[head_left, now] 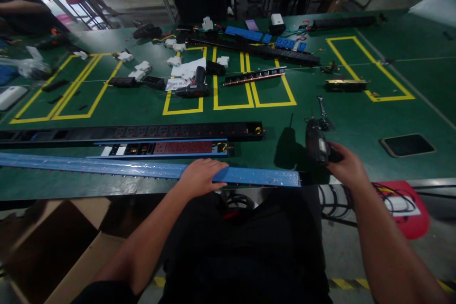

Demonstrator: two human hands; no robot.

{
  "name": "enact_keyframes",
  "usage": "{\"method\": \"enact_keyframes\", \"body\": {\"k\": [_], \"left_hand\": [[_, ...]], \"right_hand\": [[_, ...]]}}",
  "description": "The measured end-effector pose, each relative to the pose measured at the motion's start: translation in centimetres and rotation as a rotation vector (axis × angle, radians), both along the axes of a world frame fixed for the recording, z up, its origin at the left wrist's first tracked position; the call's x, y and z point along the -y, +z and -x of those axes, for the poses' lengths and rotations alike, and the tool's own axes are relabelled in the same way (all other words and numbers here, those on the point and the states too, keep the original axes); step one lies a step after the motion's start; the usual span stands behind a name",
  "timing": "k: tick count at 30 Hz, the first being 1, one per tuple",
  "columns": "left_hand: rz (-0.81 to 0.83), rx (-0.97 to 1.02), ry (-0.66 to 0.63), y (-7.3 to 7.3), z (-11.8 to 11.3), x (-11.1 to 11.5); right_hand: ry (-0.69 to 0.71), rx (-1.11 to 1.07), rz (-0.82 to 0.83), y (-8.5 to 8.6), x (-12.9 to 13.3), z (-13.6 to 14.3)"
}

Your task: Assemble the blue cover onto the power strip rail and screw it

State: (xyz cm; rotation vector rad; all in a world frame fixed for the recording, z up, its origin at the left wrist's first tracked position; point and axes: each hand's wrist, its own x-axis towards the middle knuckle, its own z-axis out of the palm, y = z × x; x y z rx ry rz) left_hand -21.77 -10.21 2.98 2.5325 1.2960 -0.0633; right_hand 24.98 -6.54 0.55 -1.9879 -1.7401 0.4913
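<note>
My left hand [202, 176] lies over a long blue power strip [260, 176], fingers across its top and thumb toward the near edge. Shiny film seems to cover the strip, and small red parts line its near side. My right hand [345, 165] is closed around the handle of a dark cordless drill [316, 142], its nose pointing away from me. The drill's shadow falls to its left. Behind the blue strip lie a shorter blue-edged strip with red sockets [183, 147] and a long black power strip [192, 130].
A phone [408, 145] lies at the right. A metal wrench-like tool [322, 109] is beyond the drill. Another drill [195, 84], white connectors and more strips [278, 52] cover the far table. A cardboard box [81, 242] stands below left. People are across the table.
</note>
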Motion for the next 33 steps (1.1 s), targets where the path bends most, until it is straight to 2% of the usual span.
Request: {"method": "enact_keyframes", "body": {"k": [4,7,11,17,21,25,29,30,33], "left_hand": [[-0.023,0.001,0.001,-0.1,-0.1,0.0],[-0.035,0.006,-0.003,0.0,-0.1,0.0],[-0.035,0.006,-0.003,0.2,-0.1,0.0],[-0.024,0.001,-0.006,0.1,-0.1,-0.1],[-0.026,0.007,-0.003,0.0,-0.1,0.0],[-0.03,0.006,-0.007,0.1,-0.2,0.0],[-0.033,0.011,-0.007,0.4,-0.3,0.0],[-0.034,0.011,-0.004,0.4,-0.3,0.0],[-0.029,0.006,0.0,0.4,-0.4,0.0]], "right_hand": [[-0.22,-0.373,-0.051,-0.2,0.3,-0.9],[-0.272,-0.445,-0.06,0.0,0.4,-0.9],[-0.205,-0.266,-0.039,0.4,0.6,-0.3],[0.051,0.237,0.113,0.8,0.6,1.1],[0.083,0.441,0.19,0.9,0.6,2.4],[0.112,0.487,0.215,0.9,0.6,2.5],[0.237,0.312,0.17,1.0,-0.8,0.7],[0.227,0.259,0.129,1.0,-1.5,0.3],[0.056,0.252,0.019,0.9,-4.2,-0.7]]}}
